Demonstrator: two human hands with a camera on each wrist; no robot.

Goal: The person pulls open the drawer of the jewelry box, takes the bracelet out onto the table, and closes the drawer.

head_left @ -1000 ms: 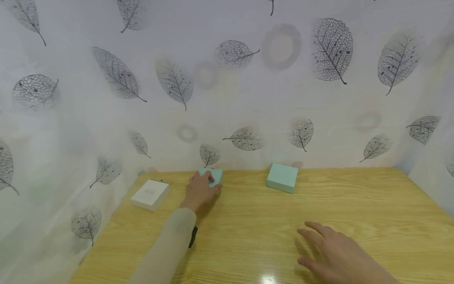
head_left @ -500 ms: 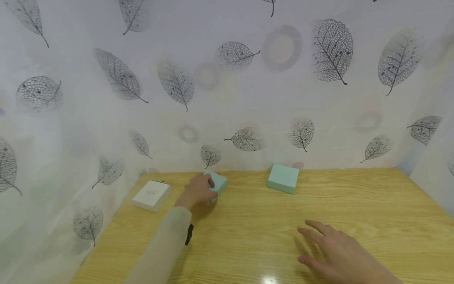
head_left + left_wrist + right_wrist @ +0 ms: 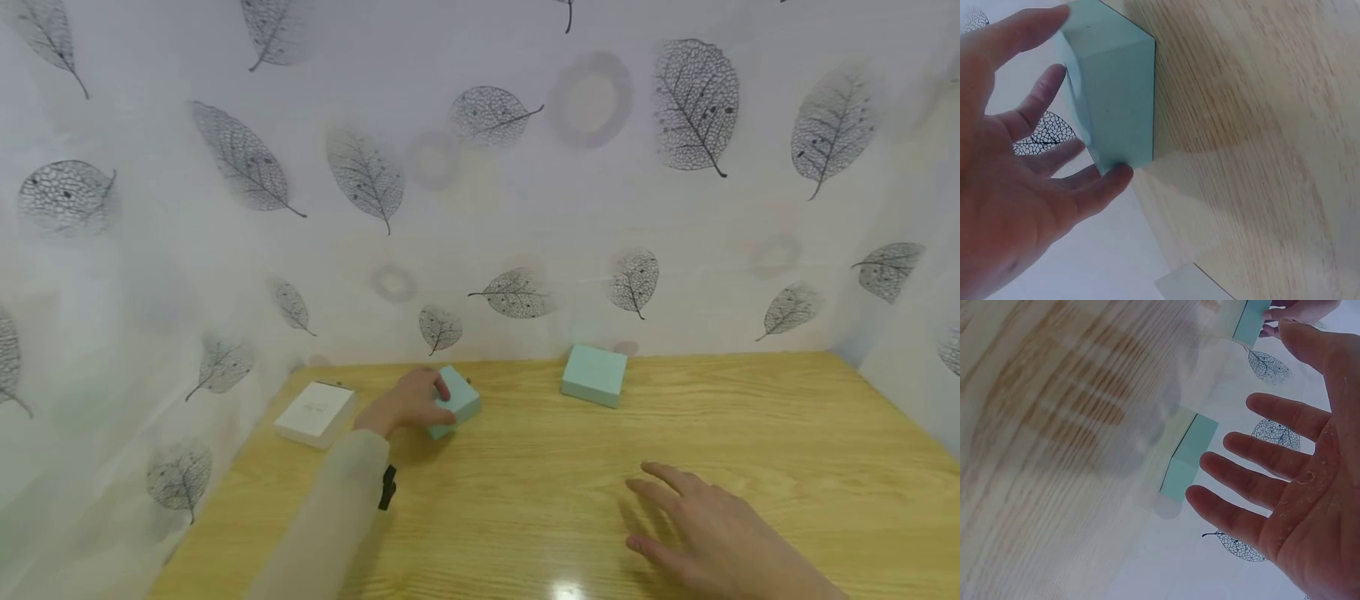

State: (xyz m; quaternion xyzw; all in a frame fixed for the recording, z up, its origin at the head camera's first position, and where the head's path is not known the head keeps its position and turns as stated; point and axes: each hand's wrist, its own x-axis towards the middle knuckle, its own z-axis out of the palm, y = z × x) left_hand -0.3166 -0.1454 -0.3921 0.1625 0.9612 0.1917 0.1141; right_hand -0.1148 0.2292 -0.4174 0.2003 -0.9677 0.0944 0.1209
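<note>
My left hand (image 3: 405, 404) grips a small mint-green box (image 3: 463, 402) at the back left of the table. In the left wrist view, the thumb touches one end of this box (image 3: 1119, 106) and a fingertip presses at the opposite end, with the other fingers along its top face. The box sits at an angle on the wood. My right hand (image 3: 708, 529) hovers over the near right of the table, fingers spread and holding nothing. Beyond it is a second mint-green box (image 3: 594, 375), also seen past the fingers in the right wrist view.
A white box (image 3: 317, 413) with faint print on its lid lies left of my left hand. The wood-grain table (image 3: 525, 483) meets a pale curtain (image 3: 525, 208) with leaf prints along its back and left side. A dark band (image 3: 387, 487) shows at my left wrist.
My left hand has turned the mint-green box and brought it slightly nearer, the hand itself swinging to the left. My right hand and the other boxes have stayed in place.
</note>
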